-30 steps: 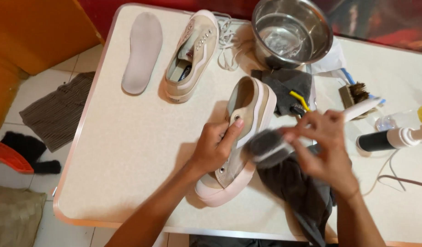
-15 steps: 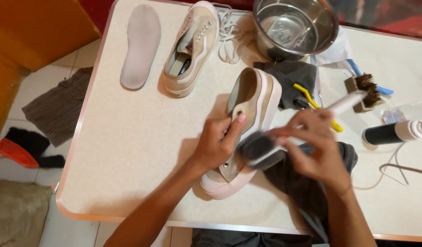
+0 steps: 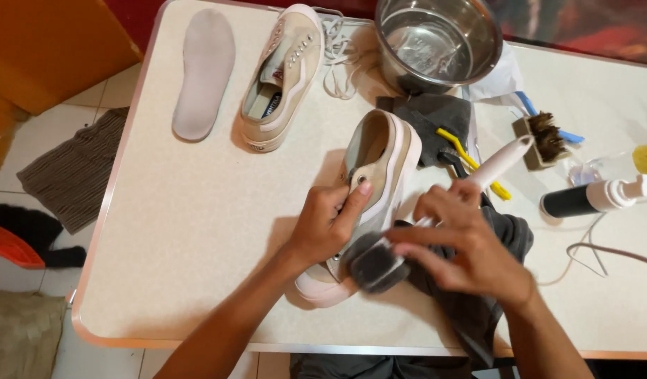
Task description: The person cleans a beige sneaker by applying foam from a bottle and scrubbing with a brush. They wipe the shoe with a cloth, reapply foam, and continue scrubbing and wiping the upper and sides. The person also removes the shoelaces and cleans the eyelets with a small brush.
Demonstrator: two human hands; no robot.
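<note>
My left hand (image 3: 329,223) grips the side of a beige canvas sneaker (image 3: 379,158) that lies on its side on the white table (image 3: 197,245). My right hand (image 3: 463,242) holds a white-handled brush (image 3: 502,160); its dark bristle head (image 3: 374,263) presses against the sneaker's toe end. A dark grey cloth (image 3: 477,309) lies under my right hand. The second sneaker (image 3: 281,74), without laces, stands upright at the back beside a grey insole (image 3: 203,70).
A steel bowl (image 3: 439,38) with water stands at the back, white laces (image 3: 341,52) beside it. A yellow brush (image 3: 463,151), a wooden brush (image 3: 544,137) and a black pump bottle (image 3: 593,198) lie to the right. Cloths lie on the floor at the left.
The brush head has slid down the sneaker toward the toe end. My left hand stays on the shoe's side.
</note>
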